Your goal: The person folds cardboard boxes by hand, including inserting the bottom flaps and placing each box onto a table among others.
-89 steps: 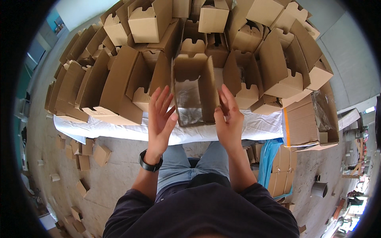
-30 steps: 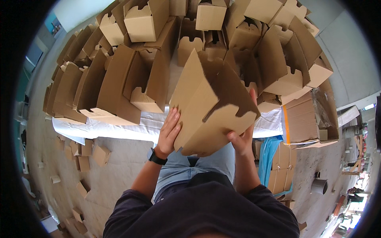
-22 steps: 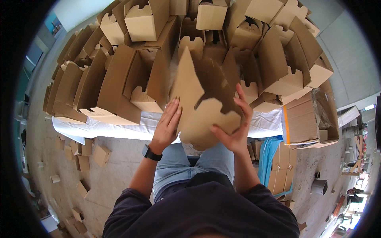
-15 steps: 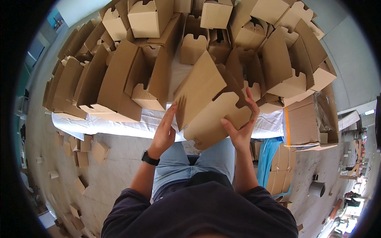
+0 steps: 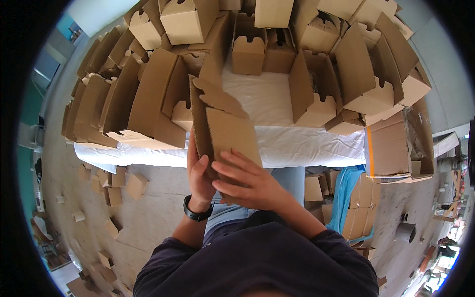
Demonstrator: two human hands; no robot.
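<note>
A brown cardboard box (image 5: pixel 230 129) is held up in front of me, above the near edge of the white-covered table. It is tilted, its opening turned to the left and a notched flap at the top. My left hand (image 5: pixel 199 180), with a black watch at the wrist, grips its lower left side, the thumb toward me and the fingers partly hidden behind the cardboard. My right hand (image 5: pixel 250 183) lies across the lower part of the near panel, fingers slightly spread and pressed on it. The right thumb is hidden.
Open-topped boxes (image 5: pixel 153 99) line the table's left side, and more boxes (image 5: pixel 316 94) stand on the right. A white cloth (image 5: pixel 311 148) covers the table. A large carton with orange tape (image 5: pixel 391 148) is at the right end. Cardboard pieces (image 5: pixel 137 186) lie on the floor.
The box has turned from tilting right to standing more upright, and moved left. My right hand has come from its right edge across to the near panel; my left hand now grips its side.
</note>
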